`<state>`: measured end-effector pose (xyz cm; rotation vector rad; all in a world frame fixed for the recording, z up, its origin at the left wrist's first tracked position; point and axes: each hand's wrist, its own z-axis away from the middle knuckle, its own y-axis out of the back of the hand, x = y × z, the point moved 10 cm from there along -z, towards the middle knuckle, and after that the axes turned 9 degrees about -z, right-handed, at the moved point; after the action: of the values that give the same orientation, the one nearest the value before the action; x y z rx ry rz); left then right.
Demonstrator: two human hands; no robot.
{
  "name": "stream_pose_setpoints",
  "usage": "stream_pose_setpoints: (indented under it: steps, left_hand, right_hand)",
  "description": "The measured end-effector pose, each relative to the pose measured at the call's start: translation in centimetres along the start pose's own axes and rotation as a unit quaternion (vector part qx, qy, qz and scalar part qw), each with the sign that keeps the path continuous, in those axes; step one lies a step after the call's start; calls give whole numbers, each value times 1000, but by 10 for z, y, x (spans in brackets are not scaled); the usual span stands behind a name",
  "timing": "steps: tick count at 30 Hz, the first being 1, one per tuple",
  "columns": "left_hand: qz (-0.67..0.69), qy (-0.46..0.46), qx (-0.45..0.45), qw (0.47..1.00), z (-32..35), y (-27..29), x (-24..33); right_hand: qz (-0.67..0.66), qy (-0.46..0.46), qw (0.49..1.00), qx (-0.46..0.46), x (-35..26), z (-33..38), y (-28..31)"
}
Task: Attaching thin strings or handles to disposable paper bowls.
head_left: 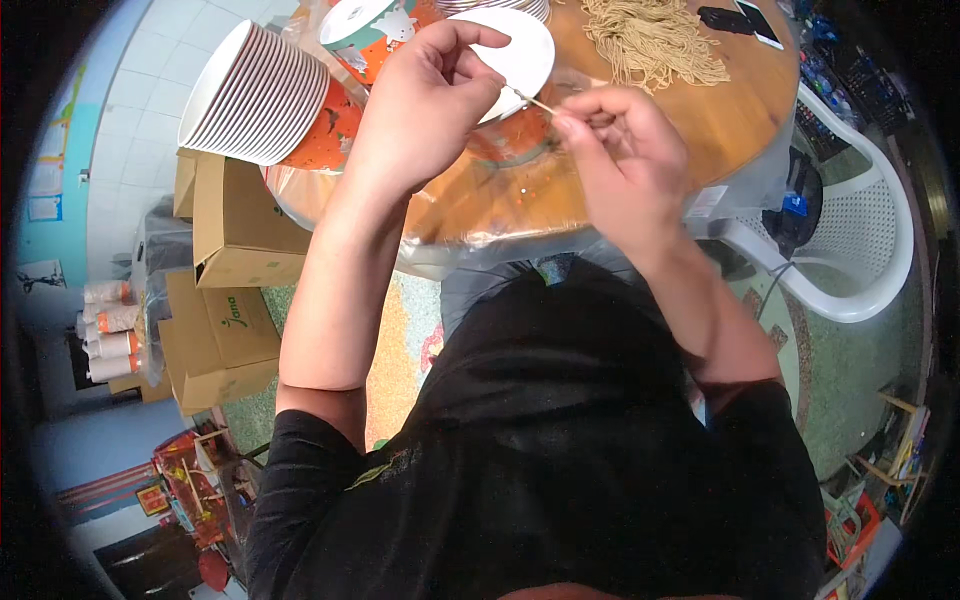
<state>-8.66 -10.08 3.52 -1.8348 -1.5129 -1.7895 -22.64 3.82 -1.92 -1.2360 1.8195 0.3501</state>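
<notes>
My left hand (425, 100) and my right hand (620, 160) are raised over the edge of a round wooden table (740, 120). Between their pinched fingertips runs a thin tan string (530, 99). Under the hands lies a white round paper lid or plate (525, 50) on an orange printed paper cup (510, 148). A heap of tan string pieces (655, 40) lies farther back on the table.
A stack of white-rimmed orange paper cups (265, 95) lies on its side at the table's left. Cardboard boxes (230, 240) stand on the floor to the left. A white plastic chair (860, 240) is at the right. A dark phone (745, 18) lies at the table's far side.
</notes>
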Motion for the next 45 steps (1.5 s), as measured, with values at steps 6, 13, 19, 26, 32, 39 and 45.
stream_pose_setpoints:
  steps: [6, 13, 19, 26, 32, 39, 45]
  left_hand:
    - [-159, -26, 19, 987, 5, -7, 14]
    - [-258, -132, -3, 957, 14, -13, 27]
    - [-271, -318, 0, 909, 42, -21, 68]
    - [-295, -271, 77, 913, 50, -15, 45]
    - [-261, -266, 62, 926, 50, -13, 38]
    - [-244, -251, 79, 933, 65, 7, 31]
    - [-235, -228, -34, 944, 78, 28, 28]
  right_hand:
    - [-62, -18, 998, -27, -10, 29, -5]
    - [-181, -64, 981, -28, -8, 25, -3]
    - [-215, -129, 968, -10, -2, 21, 2]
    - [-203, -156, 963, -89, -8, 33, -17]
    - [-216, -138, 958, -130, -18, 32, -23]
    - [103, -113, 963, -222, -27, 7, -6]
    - [414, 48, 901, -117, -33, -24, 46]
